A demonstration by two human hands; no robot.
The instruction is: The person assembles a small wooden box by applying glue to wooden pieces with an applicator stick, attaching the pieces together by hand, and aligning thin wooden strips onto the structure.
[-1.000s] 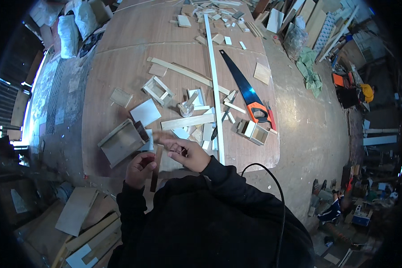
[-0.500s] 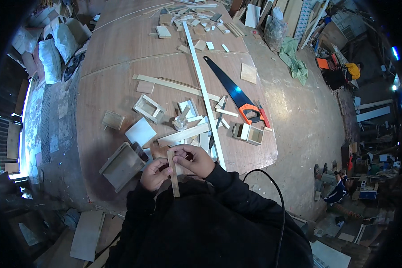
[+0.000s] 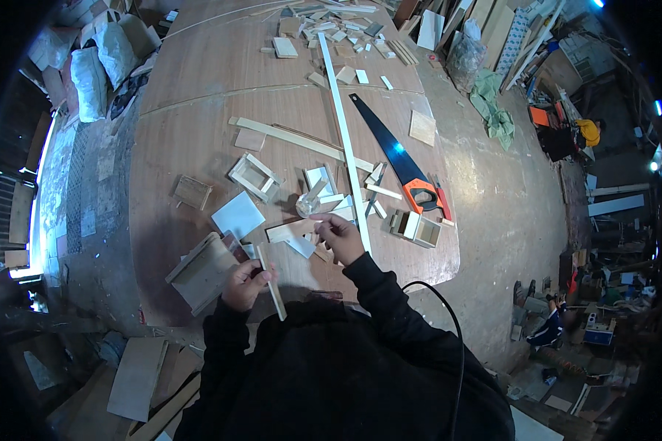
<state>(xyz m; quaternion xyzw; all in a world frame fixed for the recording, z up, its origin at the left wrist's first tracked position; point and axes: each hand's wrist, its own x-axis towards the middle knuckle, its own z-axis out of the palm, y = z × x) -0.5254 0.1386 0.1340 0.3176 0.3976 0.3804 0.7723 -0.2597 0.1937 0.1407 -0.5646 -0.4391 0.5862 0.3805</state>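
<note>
My left hand [image 3: 243, 287] holds a narrow wooden strip [image 3: 276, 297] upright between thumb and fingers, close to my body. My right hand [image 3: 337, 239] is off the strip, over the table, its index finger and thumb stretched apart toward a small clear jar [image 3: 306, 206]. A short stick [image 3: 317, 189] leans out of that jar. I see nothing in the right hand's fingers. Beside my left hand lies a larger wooden box [image 3: 204, 275], tilted. A white square panel [image 3: 238, 214] and a small open wooden frame box [image 3: 254, 177] lie beyond it.
A handsaw [image 3: 393, 151] with an orange and black handle lies right of a long white strip [image 3: 342, 125]. A small compartmented box [image 3: 415, 228] sits near the right edge. Wood offcuts [image 3: 338, 35] are heaped at the far end. A black cable [image 3: 460, 331] loops beside my right arm.
My right hand has let go of the wooden strip and moved forward and right, toward the jar. My left hand keeps the strip and has shifted slightly left.
</note>
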